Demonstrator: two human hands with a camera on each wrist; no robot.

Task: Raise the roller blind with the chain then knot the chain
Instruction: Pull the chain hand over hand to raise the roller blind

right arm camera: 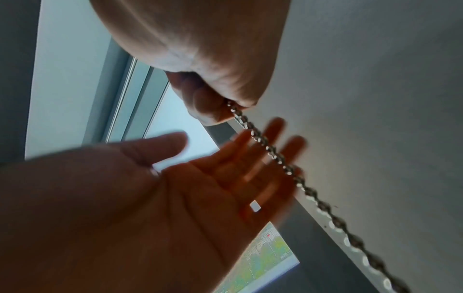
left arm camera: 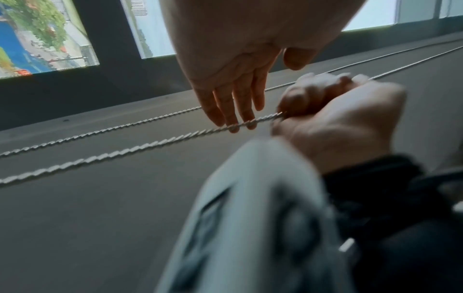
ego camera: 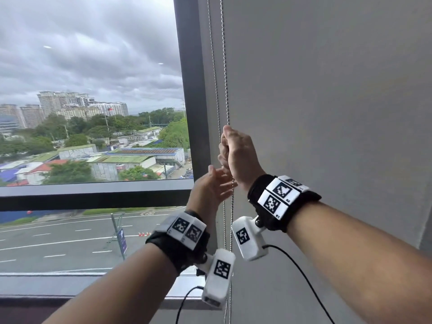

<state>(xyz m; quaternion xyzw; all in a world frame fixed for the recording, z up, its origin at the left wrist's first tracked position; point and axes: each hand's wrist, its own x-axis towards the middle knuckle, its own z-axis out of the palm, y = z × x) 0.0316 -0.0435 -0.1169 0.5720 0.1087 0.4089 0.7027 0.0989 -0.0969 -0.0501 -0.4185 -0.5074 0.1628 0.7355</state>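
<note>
Right hand [ego camera: 236, 155] grips the chain [ego camera: 225, 66]; left hand [ego camera: 214, 185], fingers straight, waits just below. Best to pull straight down, then regrip beneath with the left.

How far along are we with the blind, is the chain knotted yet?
Done: nothing visible; the blind covers its pane down past the hands. In hand: the right hand grips one strand of the chain; the left hand is open just below, fingers at that strand. Left: raising the blind, then the knot; none shows.
</note>
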